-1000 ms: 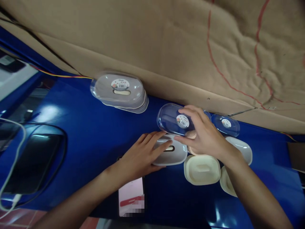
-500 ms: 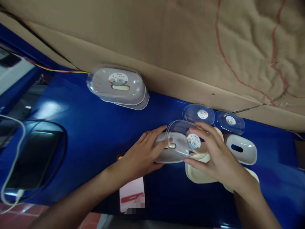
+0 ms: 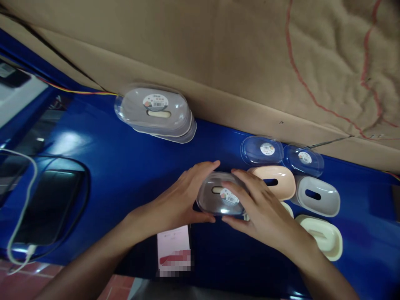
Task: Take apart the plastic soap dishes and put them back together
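Note:
A grey oval dish [image 3: 208, 200] with a slot sits between my hands, covered by a clear lid [image 3: 229, 195] bearing a round sticker. My left hand [image 3: 190, 193] grips its left end, thumb and fingers on opposite edges. Around the right end is my right hand [image 3: 256, 200], its fingers on the lid. Just right of them are a peach slotted dish [image 3: 283, 181], a grey slotted dish [image 3: 328, 198] and a cream dish [image 3: 334, 239]. Another cream piece is mostly hidden behind my right hand.
Two clear lids [image 3: 253, 150] lie by the brown paper wall [image 3: 218, 96]. Further left stands a stack of lidded grey dishes [image 3: 134, 106]. A phone [image 3: 50, 206] with cables is at the left, another phone [image 3: 173, 241] near the front edge.
The clear lid has moved left and down onto the grey dish, and my right hand moved left with it. The peach dish now shows more fully.

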The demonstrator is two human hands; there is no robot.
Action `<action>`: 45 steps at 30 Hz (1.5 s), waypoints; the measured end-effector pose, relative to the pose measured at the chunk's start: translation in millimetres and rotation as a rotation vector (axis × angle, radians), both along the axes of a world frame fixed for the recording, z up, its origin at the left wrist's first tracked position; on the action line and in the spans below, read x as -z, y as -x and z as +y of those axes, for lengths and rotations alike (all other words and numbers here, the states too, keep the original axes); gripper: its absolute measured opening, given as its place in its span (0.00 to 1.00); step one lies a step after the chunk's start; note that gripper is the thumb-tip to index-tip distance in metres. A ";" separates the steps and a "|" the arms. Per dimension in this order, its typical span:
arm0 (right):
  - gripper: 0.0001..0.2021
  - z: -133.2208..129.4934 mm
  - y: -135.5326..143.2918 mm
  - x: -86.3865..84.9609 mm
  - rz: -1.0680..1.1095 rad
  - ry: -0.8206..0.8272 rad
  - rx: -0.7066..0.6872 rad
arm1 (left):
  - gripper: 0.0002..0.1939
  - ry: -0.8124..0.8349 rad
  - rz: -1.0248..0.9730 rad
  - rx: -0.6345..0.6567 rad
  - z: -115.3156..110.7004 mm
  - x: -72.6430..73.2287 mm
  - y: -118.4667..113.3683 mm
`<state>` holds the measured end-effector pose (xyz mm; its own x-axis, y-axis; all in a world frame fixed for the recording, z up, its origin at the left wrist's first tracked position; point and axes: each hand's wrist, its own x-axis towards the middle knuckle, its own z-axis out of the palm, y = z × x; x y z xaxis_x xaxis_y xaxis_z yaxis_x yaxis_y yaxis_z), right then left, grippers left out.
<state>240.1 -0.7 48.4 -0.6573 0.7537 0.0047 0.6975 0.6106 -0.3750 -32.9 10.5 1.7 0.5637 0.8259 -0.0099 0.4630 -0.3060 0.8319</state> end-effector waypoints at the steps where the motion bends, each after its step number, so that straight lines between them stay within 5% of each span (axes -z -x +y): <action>1: 0.32 0.0 1.8 2.7 0.002 -0.003 -0.008 | 0.72 -0.016 0.017 0.023 0.2 -0.3 0.3; 13: 0.33 2.6 3.6 21.9 0.044 0.037 -0.014 | 0.56 -0.091 0.154 0.089 3.8 -6.8 -1.7; 24: 0.32 0.4 3.8 25.6 0.052 -0.051 -0.056 | 0.69 -0.026 0.088 0.119 7.4 -0.3 3.8; 38: 0.35 -0.5 3.7 20.4 -0.004 -0.090 -0.074 | 0.63 0.037 0.003 0.133 10.6 4.2 6.1; 45: 0.34 0.5 6.1 25.5 0.046 -0.074 -0.056 | 0.70 0.104 -0.052 0.142 14.1 14.3 10.3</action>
